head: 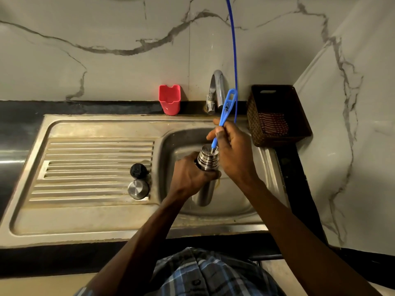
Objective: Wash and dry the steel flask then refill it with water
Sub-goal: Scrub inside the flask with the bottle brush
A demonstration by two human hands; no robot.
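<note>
Marble-veined wall tiles back a steel sink [102,212] with a ribbed drainboard. Over the basin, the left hand [190,176] wraps fingers fully around the steel flask [206,167] just below its threaded neck, mouth tilted up. Expect a rigid, smooth, wet-slippery body; grip the upper barrel firmly. The right hand [233,152] pinches the blue bottle brush [223,116], bristles at the mouth. Two caps [138,180] rest on the drainboard.
</note>
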